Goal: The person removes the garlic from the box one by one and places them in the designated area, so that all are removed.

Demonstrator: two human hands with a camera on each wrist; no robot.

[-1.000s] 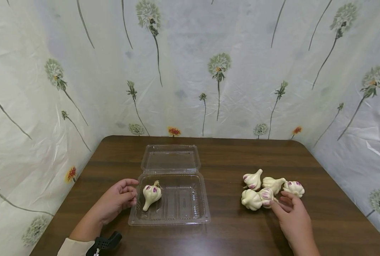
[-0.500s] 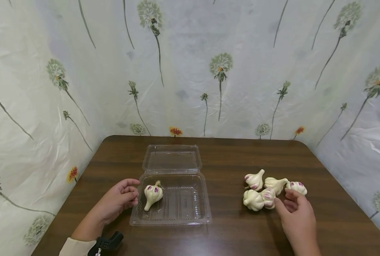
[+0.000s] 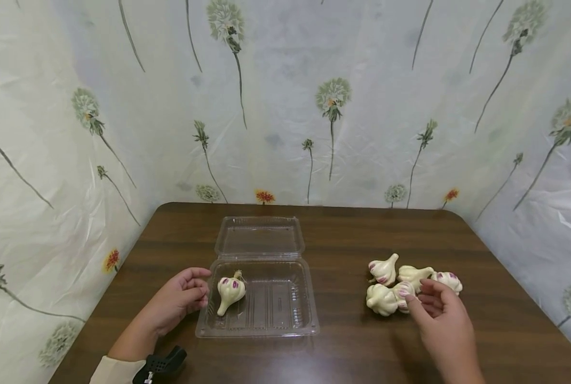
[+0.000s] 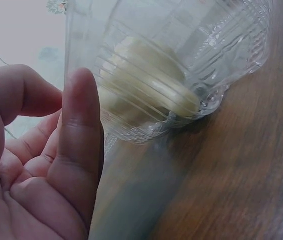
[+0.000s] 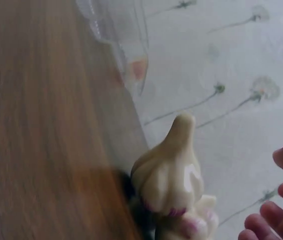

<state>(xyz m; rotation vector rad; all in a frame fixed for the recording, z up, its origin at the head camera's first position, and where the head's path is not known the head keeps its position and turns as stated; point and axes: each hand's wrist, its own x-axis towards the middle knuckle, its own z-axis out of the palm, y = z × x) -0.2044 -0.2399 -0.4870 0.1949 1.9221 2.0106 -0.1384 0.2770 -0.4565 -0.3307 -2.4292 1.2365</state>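
Observation:
A clear plastic clamshell container (image 3: pixel 278 337) sits with its lid laid back on the left of the table. My left hand (image 3: pixel 182 296) pinches its left rim between thumb and fingers. One garlic bulb (image 3: pixel 231 289) with purple patches lies inside; through the ribbed plastic wall the same garlic bulb (image 4: pixel 146 75) shows in the left wrist view. My right hand (image 3: pixel 444 320) hovers at the near side of a garlic pile, fingers loosely bent and spread around nothing. Its thumb tip overlaps the purple-streaked bulb (image 3: pixel 403 290). In the right wrist view, a garlic bulb (image 5: pixel 169 172) stands apart from the fingers.
Other garlic bulbs in the pile are a white one (image 3: pixel 380 300), a back-left one (image 3: pixel 382 271), a middle one (image 3: pixel 414 274) and a right one (image 3: pixel 449 280). The brown wooden table (image 3: pixel 343 234) ends at a flower-printed sheet (image 3: pixel 276 106).
My right hand has shifted slightly left and away from me over the pile, its fingertips now nearer the middle bulbs. My left hand stays at the container's rim. The view has drifted slightly.

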